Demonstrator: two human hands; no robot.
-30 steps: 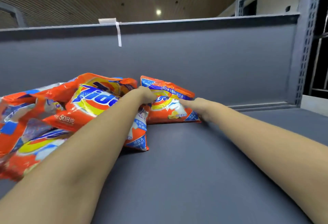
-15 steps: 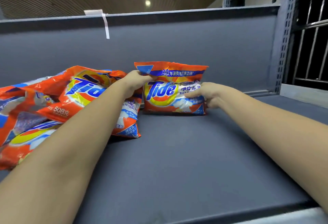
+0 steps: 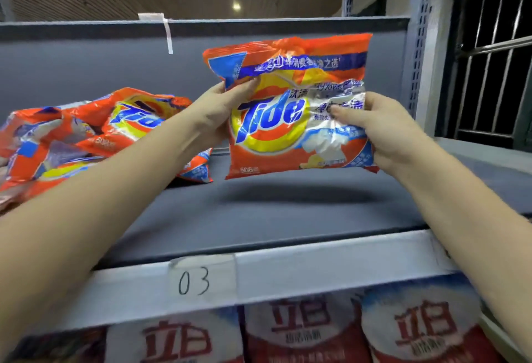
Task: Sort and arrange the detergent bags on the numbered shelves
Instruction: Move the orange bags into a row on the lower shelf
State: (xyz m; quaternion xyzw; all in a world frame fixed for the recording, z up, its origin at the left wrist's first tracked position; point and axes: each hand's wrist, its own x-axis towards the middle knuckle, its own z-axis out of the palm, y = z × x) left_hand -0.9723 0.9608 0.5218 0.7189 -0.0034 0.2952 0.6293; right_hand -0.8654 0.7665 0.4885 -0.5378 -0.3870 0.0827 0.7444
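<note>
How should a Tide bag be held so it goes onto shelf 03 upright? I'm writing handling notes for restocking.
By its two side edges, one hand from each side. The held Tide bag is a flat, soft pouch held upright above the shelf 03, print facing out. The left hand pinches its upper left edge and the right hand its right edge, which probably limits sagging and leaves the bottom free to land.

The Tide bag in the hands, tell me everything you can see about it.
The Tide bag is a glossy, crinkled plastic pouch, orange with a blue band of white print on top, a blue Tide logo on a yellow-orange bullseye, white patches at right and 508 printed low left. It looks full and sealed. It is held upright, front to the camera, above the grey shelf marked 03, clear of it. The left hand grips its left edge, the right hand pinches its right side.
</note>
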